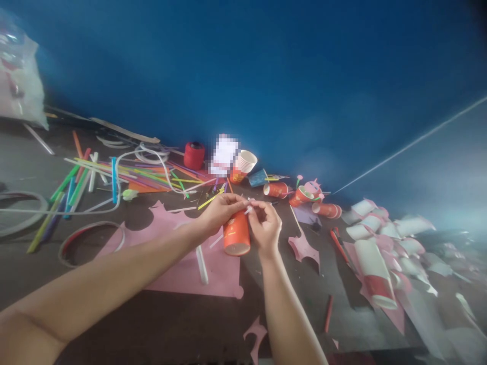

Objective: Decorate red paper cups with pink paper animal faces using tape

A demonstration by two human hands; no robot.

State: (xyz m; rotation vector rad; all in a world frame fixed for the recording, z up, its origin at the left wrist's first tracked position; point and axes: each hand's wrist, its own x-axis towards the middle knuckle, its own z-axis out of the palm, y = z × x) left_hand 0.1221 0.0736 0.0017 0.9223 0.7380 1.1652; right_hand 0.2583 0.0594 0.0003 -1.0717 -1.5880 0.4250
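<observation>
An orange paper cup [236, 234] lies with its pale base toward me, over the edge of a cut pink paper sheet [175, 268]. My left hand [225, 212] is at the cup's far end, thumb and fingers closed in a pinch. Whether it also grips the cup, I cannot tell. Close beside it, my right hand [267, 224] pinches a small white piece [248, 209], and the fingertips of both hands meet there. A white strip [202, 264] lies on the pink sheet, left of the cup.
Colored sticks [148, 175] and a coiled white tube [152, 152] lie at the left. Behind stand a red thread spool [194, 156] and stacked paper cups [246, 162]. Decorated orange cups [302, 195], a red-handled cutter [340, 244] and paper scraps [403, 243] are at the right.
</observation>
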